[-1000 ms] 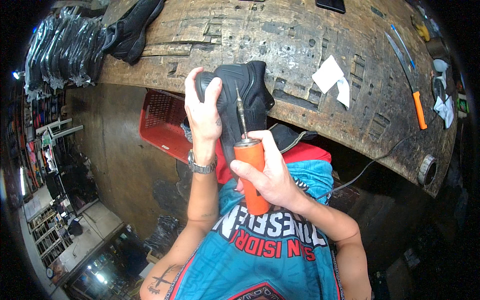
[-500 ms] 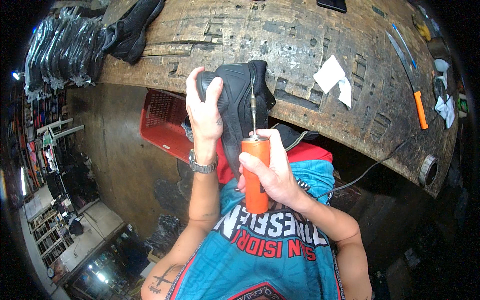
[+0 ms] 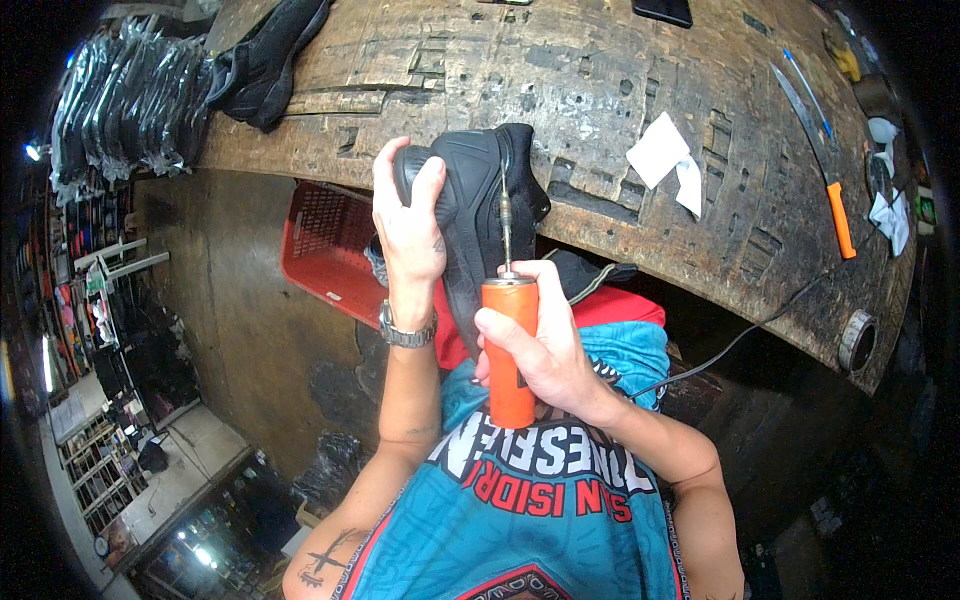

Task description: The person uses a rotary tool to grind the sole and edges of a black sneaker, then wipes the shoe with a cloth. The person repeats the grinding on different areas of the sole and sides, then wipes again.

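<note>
A black sports shoe point(image 3: 470, 215) stands on end at the table's near edge, its sole side turned left and its collar to the right. My left hand point(image 3: 408, 220) grips the shoe by its sole, thumb and fingers closed around the edge. My right hand point(image 3: 545, 335) is wrapped round an orange cylindrical tool point(image 3: 511, 380) with a silver rim and a long thin metal shaft point(image 3: 506, 215). That shaft points away from me and lies along the shoe's side; its tip is near the upper, and contact cannot be made out. The tool's exact kind is unclear.
The worn wooden table point(image 3: 560, 90) bears another black shoe point(image 3: 265, 70), white paper scraps point(image 3: 656, 150), an orange-handled knife point(image 3: 838, 215), a blue pen point(image 3: 805, 85) and a phone point(image 3: 665, 10). A red crate point(image 3: 320, 250) sits below. A black cable point(image 3: 745, 338) hangs near its edge.
The shoe has shifted very slightly nearer to me. Both hands keep their hold, and the tool stays almost in the same place.
</note>
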A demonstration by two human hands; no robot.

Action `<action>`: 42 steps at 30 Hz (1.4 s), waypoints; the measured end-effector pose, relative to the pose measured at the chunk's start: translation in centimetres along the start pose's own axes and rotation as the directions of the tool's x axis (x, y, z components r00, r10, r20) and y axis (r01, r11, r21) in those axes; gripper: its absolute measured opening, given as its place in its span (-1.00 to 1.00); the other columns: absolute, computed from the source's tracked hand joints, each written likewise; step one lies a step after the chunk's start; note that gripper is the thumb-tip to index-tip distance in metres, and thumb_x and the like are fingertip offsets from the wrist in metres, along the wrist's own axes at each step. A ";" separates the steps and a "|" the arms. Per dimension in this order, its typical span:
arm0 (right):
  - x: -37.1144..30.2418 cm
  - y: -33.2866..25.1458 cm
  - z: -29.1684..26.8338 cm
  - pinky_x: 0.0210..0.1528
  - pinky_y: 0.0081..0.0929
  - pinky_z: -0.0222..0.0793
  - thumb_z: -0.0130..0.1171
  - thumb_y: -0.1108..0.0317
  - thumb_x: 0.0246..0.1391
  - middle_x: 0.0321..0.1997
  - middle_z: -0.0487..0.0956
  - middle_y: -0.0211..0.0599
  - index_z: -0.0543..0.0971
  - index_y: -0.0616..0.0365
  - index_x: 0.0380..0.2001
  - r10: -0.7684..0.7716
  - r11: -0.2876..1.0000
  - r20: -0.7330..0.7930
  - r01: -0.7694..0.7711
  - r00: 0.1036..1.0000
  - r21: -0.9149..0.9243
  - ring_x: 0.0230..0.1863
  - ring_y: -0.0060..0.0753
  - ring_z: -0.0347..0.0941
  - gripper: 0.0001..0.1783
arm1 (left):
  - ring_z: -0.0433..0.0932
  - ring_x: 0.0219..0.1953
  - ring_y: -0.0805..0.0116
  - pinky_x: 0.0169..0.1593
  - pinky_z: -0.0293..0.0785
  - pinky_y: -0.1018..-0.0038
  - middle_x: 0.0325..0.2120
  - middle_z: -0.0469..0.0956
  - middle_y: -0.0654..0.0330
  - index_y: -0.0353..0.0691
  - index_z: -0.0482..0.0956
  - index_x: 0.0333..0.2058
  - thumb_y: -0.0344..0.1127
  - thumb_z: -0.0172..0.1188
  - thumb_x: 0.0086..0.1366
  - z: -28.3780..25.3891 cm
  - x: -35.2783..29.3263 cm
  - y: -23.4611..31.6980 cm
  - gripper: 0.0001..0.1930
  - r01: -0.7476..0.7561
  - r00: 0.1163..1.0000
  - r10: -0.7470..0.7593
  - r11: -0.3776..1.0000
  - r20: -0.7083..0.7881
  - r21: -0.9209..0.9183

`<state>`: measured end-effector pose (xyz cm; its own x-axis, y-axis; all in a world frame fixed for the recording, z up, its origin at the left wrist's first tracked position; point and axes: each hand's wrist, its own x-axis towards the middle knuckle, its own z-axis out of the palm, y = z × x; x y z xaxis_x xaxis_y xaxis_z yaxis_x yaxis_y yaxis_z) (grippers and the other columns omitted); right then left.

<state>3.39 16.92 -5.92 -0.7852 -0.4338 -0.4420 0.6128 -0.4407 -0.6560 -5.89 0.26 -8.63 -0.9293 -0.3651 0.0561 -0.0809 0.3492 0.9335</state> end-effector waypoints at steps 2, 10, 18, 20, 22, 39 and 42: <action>0.0 0.0 0.1 -0.48 -0.44 0.53 0.27 0.26 0.29 -0.34 0.52 -0.22 0.13 0.21 0.16 -0.011 1.000 -0.004 0.011 1.000 -0.011 -0.52 -0.46 0.54 -0.39 | 0.51 -0.20 0.36 -0.06 0.48 0.40 -0.20 0.54 0.10 -0.35 0.46 0.13 -0.25 0.26 0.35 0.0 0.0 0.0 -0.54 0.016 1.000 -0.016 0.999 0.008 -0.030; 0.3 0.1 0.0 -0.46 -0.42 0.55 0.25 0.26 0.31 -0.34 0.53 -0.22 0.14 0.20 0.21 -0.025 0.992 0.059 0.032 0.998 -0.126 -0.51 -0.44 0.55 -0.39 | 0.50 -0.11 0.32 0.04 0.45 0.40 -0.11 0.54 0.05 -0.39 0.46 0.15 -0.25 0.25 0.38 -0.4 0.3 -0.5 -0.54 -0.014 1.000 0.015 0.999 0.017 -0.032; 0.1 -0.2 -0.5 -0.44 -0.34 0.60 0.19 0.31 0.33 -0.29 0.52 -0.09 0.11 0.08 0.24 0.049 0.998 0.042 -0.048 0.998 -0.027 -0.51 -0.32 0.58 -0.42 | 0.49 0.06 0.20 0.20 0.37 0.34 0.01 0.54 -0.07 -0.43 0.46 0.15 -0.22 0.25 0.37 -0.5 0.4 -1.3 -0.51 0.024 0.999 -0.023 0.999 0.025 -0.035; -0.1 -0.8 -1.0 -0.44 -0.33 0.61 0.17 0.31 0.34 -0.28 0.53 -0.07 0.12 0.07 0.22 0.087 0.996 0.017 -0.086 0.996 -0.022 -0.51 -0.30 0.59 -0.45 | 0.49 0.07 0.18 0.21 0.36 0.33 0.01 0.54 -0.08 -0.42 0.46 0.15 -0.21 0.25 0.37 -0.4 0.4 -1.2 -0.50 -0.002 1.000 0.002 1.000 0.019 -0.011; -0.5 -1.4 -1.3 -0.45 -0.32 0.61 0.15 0.30 0.34 -0.27 0.54 -0.04 0.13 0.07 0.19 0.114 0.993 -0.006 -0.114 0.993 -0.036 -0.50 -0.27 0.60 -0.49 | 0.49 0.09 0.16 0.22 0.35 0.33 0.03 0.54 -0.10 -0.42 0.46 0.16 -0.21 0.25 0.37 -0.4 0.4 -1.0 -0.50 -0.024 1.000 0.024 0.999 0.013 0.026; -2.5 -0.3 -2.6 -0.22 -0.27 0.54 0.33 0.22 0.23 -0.29 0.62 -0.10 0.21 0.26 0.17 0.069 0.867 0.079 -0.020 0.994 -0.498 -0.32 -0.31 0.62 -0.36 | 0.52 0.06 0.12 0.20 0.37 0.32 0.01 0.55 -0.11 -0.44 0.47 0.14 -0.17 0.25 0.37 -0.5 0.5 -1.5 -0.49 -0.043 0.999 0.043 0.999 0.023 0.016; -2.5 -0.4 -2.6 -0.20 -0.22 0.55 0.35 0.24 0.21 -0.26 0.64 -0.03 0.23 0.26 0.16 0.046 0.848 0.083 0.005 0.996 -0.531 -0.29 -0.20 0.65 -0.36 | 0.52 0.07 0.11 0.20 0.38 0.31 0.02 0.55 -0.11 -0.44 0.47 0.13 -0.17 0.25 0.37 -0.5 0.6 -1.7 -0.49 -0.031 0.999 0.031 0.999 0.014 0.008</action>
<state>4.89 20.22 -6.13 -0.7463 -0.5170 -0.4192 0.4675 0.0411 -0.8830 -6.12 -0.99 -10.01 -0.9362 -0.3423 0.0801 -0.0549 0.3675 0.9284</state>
